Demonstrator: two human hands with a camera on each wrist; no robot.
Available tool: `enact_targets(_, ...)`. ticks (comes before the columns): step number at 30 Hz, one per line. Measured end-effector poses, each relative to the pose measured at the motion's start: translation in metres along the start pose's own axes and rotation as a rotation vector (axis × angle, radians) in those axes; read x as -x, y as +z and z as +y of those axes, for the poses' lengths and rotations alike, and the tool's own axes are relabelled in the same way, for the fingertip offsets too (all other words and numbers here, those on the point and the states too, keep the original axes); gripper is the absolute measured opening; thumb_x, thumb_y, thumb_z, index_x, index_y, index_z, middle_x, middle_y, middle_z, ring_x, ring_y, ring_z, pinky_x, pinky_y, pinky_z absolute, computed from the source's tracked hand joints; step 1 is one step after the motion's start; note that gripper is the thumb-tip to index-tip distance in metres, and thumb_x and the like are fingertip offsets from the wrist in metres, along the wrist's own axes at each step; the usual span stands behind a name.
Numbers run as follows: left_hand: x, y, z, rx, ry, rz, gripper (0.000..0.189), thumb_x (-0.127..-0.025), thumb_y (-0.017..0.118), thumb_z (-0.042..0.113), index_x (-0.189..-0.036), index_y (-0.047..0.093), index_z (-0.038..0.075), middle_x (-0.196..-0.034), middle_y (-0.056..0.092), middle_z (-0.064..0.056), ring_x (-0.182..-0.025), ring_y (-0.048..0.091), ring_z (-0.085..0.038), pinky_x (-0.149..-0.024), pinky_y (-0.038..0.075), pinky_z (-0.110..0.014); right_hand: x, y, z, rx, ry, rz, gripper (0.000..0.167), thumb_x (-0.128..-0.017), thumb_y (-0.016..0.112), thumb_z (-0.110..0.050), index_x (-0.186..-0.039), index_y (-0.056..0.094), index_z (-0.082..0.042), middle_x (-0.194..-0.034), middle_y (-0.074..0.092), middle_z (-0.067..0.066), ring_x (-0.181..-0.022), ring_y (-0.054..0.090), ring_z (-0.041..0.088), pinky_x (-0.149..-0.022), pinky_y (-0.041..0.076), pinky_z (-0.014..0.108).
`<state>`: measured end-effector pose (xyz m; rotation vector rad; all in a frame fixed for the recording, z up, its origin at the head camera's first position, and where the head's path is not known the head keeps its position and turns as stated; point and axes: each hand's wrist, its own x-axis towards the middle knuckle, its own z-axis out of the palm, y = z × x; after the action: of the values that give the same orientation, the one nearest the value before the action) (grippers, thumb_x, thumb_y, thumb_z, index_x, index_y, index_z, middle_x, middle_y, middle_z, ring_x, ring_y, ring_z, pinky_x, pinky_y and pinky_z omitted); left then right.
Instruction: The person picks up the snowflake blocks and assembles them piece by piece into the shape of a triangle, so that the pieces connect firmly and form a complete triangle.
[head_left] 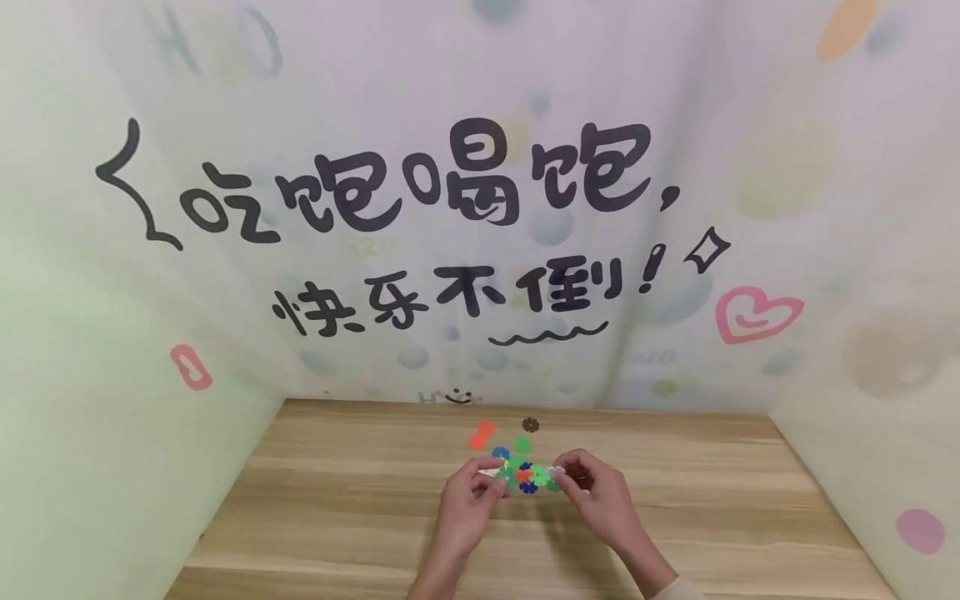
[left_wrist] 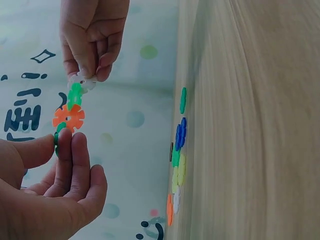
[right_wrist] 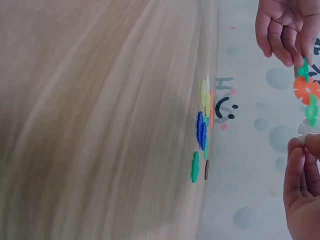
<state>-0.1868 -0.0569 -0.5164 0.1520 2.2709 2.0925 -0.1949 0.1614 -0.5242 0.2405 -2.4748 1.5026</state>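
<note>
Between both hands, raised above the table, is a short chain of notched plastic snowflake discs slotted together. My left hand (head_left: 467, 504) pinches the dark green disc (left_wrist: 61, 126) at one end between thumb and fingers. An orange disc (left_wrist: 76, 116) joins it, followed by a light green disc (left_wrist: 74, 97). At the other end sits a white translucent disc (left_wrist: 90, 86), pinched by the thumb and fingers of my right hand (head_left: 600, 493). In the right wrist view the chain runs upright along the right edge, its orange disc (right_wrist: 300, 91) facing the camera.
Loose discs lie on the wooden table (head_left: 337, 500) beyond the hands: blue (right_wrist: 200, 130), green (right_wrist: 195, 167), yellow (left_wrist: 181, 170), white (left_wrist: 177, 200), orange (left_wrist: 170, 210) and brown (head_left: 531, 425). A printed fabric wall (head_left: 420, 75) closes off the back, with pale walls at both sides.
</note>
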Motion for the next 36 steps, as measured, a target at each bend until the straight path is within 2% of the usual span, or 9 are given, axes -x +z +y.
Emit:
enact_targets(2, -0.0008, -0.0010, 0.0001, 0.012, 0.001, -0.003, 0.028, -0.096, 0.067, 0.010, -0.122, 0.064, 0.003, -0.086, 0.071, -0.011, -0.085, 0.069, -0.027, -0.073, 0.053, -0.028, -0.0007, 0.0001, 0.0000, -0.032, 0.041, -0.007, 0.015, -0.089, 0.075, -0.007, -0.094, 0.069, -0.020, -0.083, 0.066, -0.005, -0.077, 0.063, 0.013, -0.067, 0.054, 0.027)
enact_targets(7, -0.0020, -0.0046, 0.0009, 0.010, -0.016, -0.011, 0.028, -0.095, 0.069, 0.013, -0.121, 0.066, 0.003, -0.088, 0.070, -0.008, -0.086, 0.067, -0.023, -0.074, 0.054, -0.027, -0.0024, 0.0002, -0.0021, -0.105, 0.112, -0.036, 0.015, -0.089, 0.075, -0.006, -0.096, 0.071, -0.018, -0.085, 0.067, -0.001, -0.077, 0.063, 0.017, -0.067, 0.054, 0.027)
enact_targets(13, -0.0039, -0.0082, 0.0038, -0.052, -0.005, -0.003, 0.030, -0.092, 0.072, 0.014, -0.120, 0.068, 0.005, -0.090, 0.065, -0.002, -0.087, 0.062, -0.019, -0.075, 0.053, -0.027, -0.0052, 0.0009, -0.0031, -0.168, 0.116, -0.042, 0.015, -0.088, 0.075, -0.003, -0.099, 0.072, -0.011, -0.087, 0.067, 0.004, -0.079, 0.064, 0.018, -0.068, 0.054, 0.026)
enact_targets(20, -0.0027, -0.0077, 0.0038, -0.061, -0.022, 0.026, 0.030, -0.089, 0.074, 0.009, -0.119, 0.068, 0.009, -0.094, 0.064, -0.003, -0.089, 0.062, -0.018, -0.075, 0.055, -0.026, -0.0046, 0.0028, -0.0003, -0.209, 0.159, -0.045, 0.016, -0.087, 0.074, -0.001, -0.100, 0.071, -0.010, -0.089, 0.066, 0.006, -0.081, 0.062, 0.020, -0.069, 0.054, 0.026)
enact_targets(28, -0.0052, -0.0045, 0.0044, -0.182, 0.131, 0.101, 0.019, -0.088, 0.074, 0.006, -0.103, 0.072, 0.018, -0.094, 0.067, 0.006, -0.091, 0.063, -0.012, -0.084, 0.052, -0.028, -0.0086, -0.0045, -0.0031, -0.375, 0.231, -0.104, 0.019, -0.089, 0.072, 0.000, -0.107, 0.067, 0.002, -0.094, 0.064, 0.015, -0.082, 0.063, 0.022, -0.075, 0.057, 0.031)
enact_targets(31, -0.0047, -0.0053, 0.0050, -0.150, 0.110, 0.101, 0.019, -0.088, 0.073, 0.005, -0.103, 0.071, 0.017, -0.095, 0.066, 0.005, -0.090, 0.062, -0.012, -0.081, 0.053, -0.027, -0.0090, -0.0049, -0.0035, -0.390, 0.245, -0.123, 0.019, -0.089, 0.071, 0.000, -0.107, 0.067, 0.003, -0.095, 0.064, 0.016, -0.084, 0.063, 0.023, -0.076, 0.057, 0.032)
enact_targets(36, -0.0022, -0.0065, 0.0030, -0.030, 0.032, 0.044, 0.022, -0.088, 0.073, 0.007, -0.110, 0.069, 0.011, -0.098, 0.065, -0.001, -0.091, 0.062, -0.016, -0.079, 0.054, -0.024, -0.0053, -0.0033, -0.0011, -0.349, 0.263, -0.100, 0.017, -0.087, 0.071, 0.003, -0.103, 0.068, 0.000, -0.093, 0.064, 0.014, -0.084, 0.064, 0.023, -0.075, 0.057, 0.030)
